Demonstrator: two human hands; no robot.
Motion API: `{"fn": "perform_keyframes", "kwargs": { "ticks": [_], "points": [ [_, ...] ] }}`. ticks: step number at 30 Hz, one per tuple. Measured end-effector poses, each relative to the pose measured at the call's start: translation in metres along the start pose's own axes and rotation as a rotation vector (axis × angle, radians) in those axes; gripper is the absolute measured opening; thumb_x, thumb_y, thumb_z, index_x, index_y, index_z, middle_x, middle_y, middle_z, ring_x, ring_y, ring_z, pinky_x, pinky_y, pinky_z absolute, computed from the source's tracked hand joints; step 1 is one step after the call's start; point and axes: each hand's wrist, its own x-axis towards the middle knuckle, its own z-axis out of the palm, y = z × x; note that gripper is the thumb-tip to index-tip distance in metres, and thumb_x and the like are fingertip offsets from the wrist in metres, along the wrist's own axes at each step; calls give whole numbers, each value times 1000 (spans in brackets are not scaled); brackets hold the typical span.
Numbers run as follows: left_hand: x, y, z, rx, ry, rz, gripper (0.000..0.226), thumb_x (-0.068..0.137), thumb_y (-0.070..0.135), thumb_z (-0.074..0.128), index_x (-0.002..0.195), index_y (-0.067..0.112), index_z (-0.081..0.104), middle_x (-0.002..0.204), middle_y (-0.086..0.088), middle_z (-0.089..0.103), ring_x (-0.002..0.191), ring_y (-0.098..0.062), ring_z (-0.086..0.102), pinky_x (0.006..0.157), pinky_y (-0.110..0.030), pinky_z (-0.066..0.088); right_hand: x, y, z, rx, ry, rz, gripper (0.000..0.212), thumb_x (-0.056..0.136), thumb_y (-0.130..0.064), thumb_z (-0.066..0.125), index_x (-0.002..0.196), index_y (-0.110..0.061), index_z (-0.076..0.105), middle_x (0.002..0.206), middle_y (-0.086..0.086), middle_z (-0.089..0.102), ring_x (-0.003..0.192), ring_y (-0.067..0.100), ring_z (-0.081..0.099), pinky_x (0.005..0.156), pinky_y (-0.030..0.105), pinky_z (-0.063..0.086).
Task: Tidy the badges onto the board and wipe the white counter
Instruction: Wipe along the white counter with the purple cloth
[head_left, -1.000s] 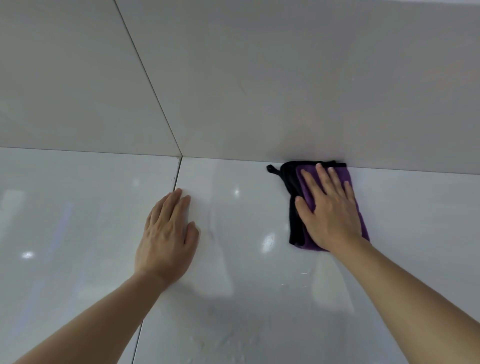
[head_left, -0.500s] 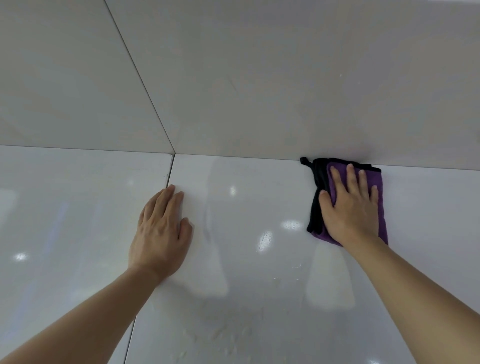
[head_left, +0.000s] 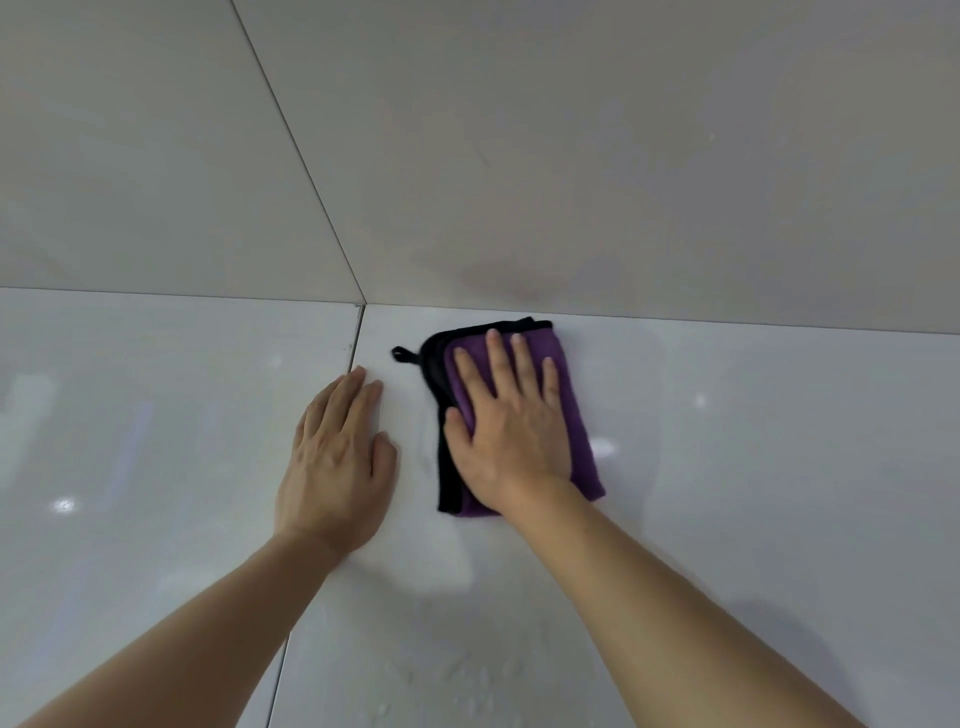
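A folded purple cloth (head_left: 577, 415) with a black edge and a small black loop lies on the glossy white counter (head_left: 769, 493), close to the back wall. My right hand (head_left: 506, 436) presses flat on top of it, fingers spread and pointing at the wall. My left hand (head_left: 337, 457) rests flat on the bare counter just left of the cloth, fingers together, holding nothing. A narrow gap separates the two hands. No badges and no board are in view.
A pale tiled wall (head_left: 571, 156) rises straight from the counter's back edge. A thin seam (head_left: 357, 343) runs through the counter by my left fingertips. Small water droplets (head_left: 467, 675) lie on the surface between my forearms.
My right hand slid the cloth first right, then left along the wall, ending close beside my left hand. The left hand stayed planted.
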Motion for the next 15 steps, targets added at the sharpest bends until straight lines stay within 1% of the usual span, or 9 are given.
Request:
{"fn": "perform_keyframes", "kwargs": {
  "ticks": [3, 6, 10, 12, 15],
  "points": [
    [1, -1, 1, -1, 16, 21, 60, 94, 27, 32, 150, 8, 43, 160, -7, 37, 149, -22, 26, 123, -40, 23, -3, -32, 9, 10, -21, -76, 72, 96, -56, 17, 164, -32, 17, 174, 7, 4, 159, 29, -2, 126, 55, 3],
    [2, -2, 0, -21, 22, 19, 61, 94, 27, 29, 151, 9, 40, 159, -6, 38, 149, -22, 27, 123, -39, 23, -5, -42, 13, 13, -27, -109, 72, 97, -56, 15, 164, -32, 16, 173, 8, 4, 159, 29, -4, 126, 55, 2],
    [0, 1, -2, -23, 21, 10, 62, 94, 28, 29, 150, 5, 43, 159, -8, 38, 149, -22, 27, 123, -41, 24, -9, -26, 12, 30, -27, -149, 66, 103, -54, 24, 164, -32, 15, 174, 5, 3, 160, 25, -4, 128, 51, 1],
    [0, 2, -2, -21, 8, 6, 60, 94, 28, 34, 150, 7, 43, 160, -5, 37, 150, -19, 25, 124, -40, 23, -14, -13, 11, 36, -22, -149, 66, 102, -54, 22, 164, -32, 16, 174, 4, 3, 160, 23, -3, 128, 49, 1],
    [0, 0, -2, -27, -9, -8, 55, 97, 26, 42, 150, 13, 43, 161, 0, 33, 150, -15, 20, 124, -36, 20, -25, 16, 3, 31, 4, -94, 68, 100, -56, 19, 164, -33, 19, 174, 2, 6, 160, 22, 0, 129, 48, 3]
  ]
}}
